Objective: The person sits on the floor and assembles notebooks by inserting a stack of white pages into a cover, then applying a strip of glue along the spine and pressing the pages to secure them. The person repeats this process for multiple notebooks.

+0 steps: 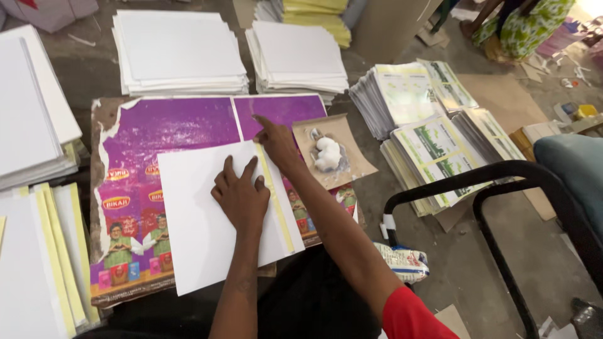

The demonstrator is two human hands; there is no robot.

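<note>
Currently left hand (240, 198) flat, fingers spread, pressing white sheet (207, 232) onto purple printed board (169, 129); right hand (276, 143) open, fingertips at sheet's yellow-striped edge (276, 201).

Two stacks of plain white boards (179, 53) ahead of me; four piles of green-printed white sheets (433, 147) to my right; one purple printed poster (169, 129).

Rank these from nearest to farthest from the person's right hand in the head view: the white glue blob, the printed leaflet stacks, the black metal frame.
From the right hand:
1. White glue blob, just right of it.
2. Printed leaflet stacks, farther right.
3. Black metal frame, far right, lower.
</note>
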